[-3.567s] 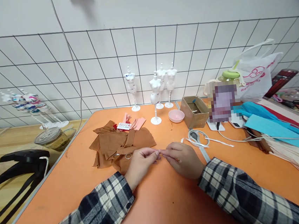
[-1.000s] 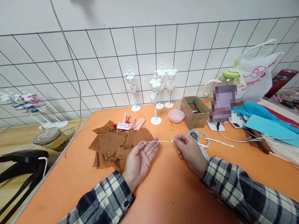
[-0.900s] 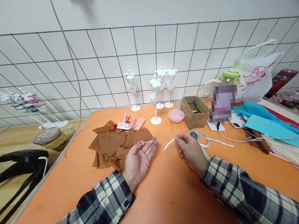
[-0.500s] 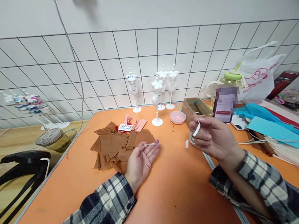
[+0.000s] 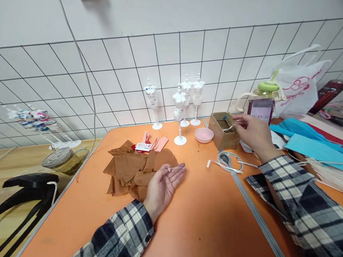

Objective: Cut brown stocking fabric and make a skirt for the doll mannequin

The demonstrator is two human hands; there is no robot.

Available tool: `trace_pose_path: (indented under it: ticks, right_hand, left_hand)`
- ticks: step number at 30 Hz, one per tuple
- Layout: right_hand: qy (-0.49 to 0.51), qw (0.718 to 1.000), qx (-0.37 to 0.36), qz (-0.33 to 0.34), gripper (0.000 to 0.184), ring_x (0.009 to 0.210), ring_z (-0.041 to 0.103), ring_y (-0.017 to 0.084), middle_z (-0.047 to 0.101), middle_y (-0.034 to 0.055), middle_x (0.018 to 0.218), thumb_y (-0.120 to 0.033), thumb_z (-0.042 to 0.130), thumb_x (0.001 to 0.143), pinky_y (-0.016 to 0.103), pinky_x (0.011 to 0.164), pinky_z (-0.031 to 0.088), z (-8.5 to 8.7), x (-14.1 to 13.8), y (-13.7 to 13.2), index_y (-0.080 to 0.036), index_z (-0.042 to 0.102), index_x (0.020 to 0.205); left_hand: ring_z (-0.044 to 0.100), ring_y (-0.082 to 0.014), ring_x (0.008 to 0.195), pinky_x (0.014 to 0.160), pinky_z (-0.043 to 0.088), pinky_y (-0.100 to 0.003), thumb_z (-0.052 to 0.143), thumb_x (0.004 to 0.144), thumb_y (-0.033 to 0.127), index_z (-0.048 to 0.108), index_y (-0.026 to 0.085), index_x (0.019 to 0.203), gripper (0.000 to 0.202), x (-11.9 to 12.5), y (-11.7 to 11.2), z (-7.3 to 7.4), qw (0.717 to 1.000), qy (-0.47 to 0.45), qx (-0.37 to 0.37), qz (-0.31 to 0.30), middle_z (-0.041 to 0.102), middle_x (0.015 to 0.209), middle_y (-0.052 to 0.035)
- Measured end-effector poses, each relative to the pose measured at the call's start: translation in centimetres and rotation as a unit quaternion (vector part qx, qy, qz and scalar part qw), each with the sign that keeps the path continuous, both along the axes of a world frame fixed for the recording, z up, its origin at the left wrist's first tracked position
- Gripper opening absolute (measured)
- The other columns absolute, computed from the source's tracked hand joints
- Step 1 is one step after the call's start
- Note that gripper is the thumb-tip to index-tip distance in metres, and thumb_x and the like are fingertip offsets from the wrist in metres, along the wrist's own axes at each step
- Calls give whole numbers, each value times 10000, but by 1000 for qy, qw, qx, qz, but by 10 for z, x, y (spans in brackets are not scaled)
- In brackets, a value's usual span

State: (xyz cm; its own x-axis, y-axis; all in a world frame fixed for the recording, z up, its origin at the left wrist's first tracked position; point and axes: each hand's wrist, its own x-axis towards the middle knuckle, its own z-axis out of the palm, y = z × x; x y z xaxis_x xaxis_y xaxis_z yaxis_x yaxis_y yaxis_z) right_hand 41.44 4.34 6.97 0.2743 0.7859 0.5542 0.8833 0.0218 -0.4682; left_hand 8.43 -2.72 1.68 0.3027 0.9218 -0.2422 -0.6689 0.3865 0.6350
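Observation:
My left hand (image 5: pixel 164 183) lies palm up over the orange table, beside a pile of brown fabric pieces (image 5: pixel 132 166). A thin whitish strand (image 5: pixel 177 168) runs from its thumb across its outstretched fingers, seemingly pinched at the thumb. At the right edge of a small cardboard box (image 5: pixel 225 139), my right hand (image 5: pixel 254 134) has its thumb and fingers together on a narrow white strip (image 5: pixel 229 128). The strip's end reaches over the box opening. What lies deeper in the box is mostly hidden.
White mini mannequins (image 5: pixel 180 107) stand by the tiled wall, near a pink bowl (image 5: pixel 204 135). A coiled white cable (image 5: pixel 238 164) lies in front of the box. A phone (image 5: pixel 262 109), blue fabric (image 5: pixel 319 150) and a plastic bag (image 5: pixel 298 88) are at right.
My right hand has moved away from me to the box with the white strip, uncovering the coiled cable. My left hand stays almost where it was.

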Motion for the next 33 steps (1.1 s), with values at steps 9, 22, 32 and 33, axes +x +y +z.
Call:
trace_pose_path:
  ticks: [9,22,32,33]
  right_hand:
    - [-100,994,33,-26,251,775,612,248,710,59,811,-313,521,871,315,612,381,20,-22,-18,-242,726,998]
    - [-70,946,56,311,243,997,575,233,657,86,1110,-279,540,911,394,865,452,-48,-150,-98,-227,642,1126]
    - [-117,947,86,287,104,879,562,190,701,18,1009,-280,593,899,367,761,343,-49,-149,-97,-257,692,922]
    - [-119,946,93,287,101,880,564,188,705,12,1005,-270,593,898,369,763,335,-49,-149,-97,-260,692,916]
  left_hand:
    - [719,-215,977,908,537,-296,507,803,105,501,171,797,67,-3,1,1,1000,-9,1,7,738,1047,-178]
    - [726,-211,934,841,548,-282,538,787,120,501,181,785,72,-4,-3,2,996,-19,24,-78,752,928,-113]
    - [709,-156,844,851,522,-281,542,820,117,514,178,797,71,1,-10,-1,990,-23,53,-131,714,854,-61]
    - [707,-155,847,863,517,-285,548,821,120,516,178,801,69,1,-10,-1,989,-21,52,-133,710,851,-58]
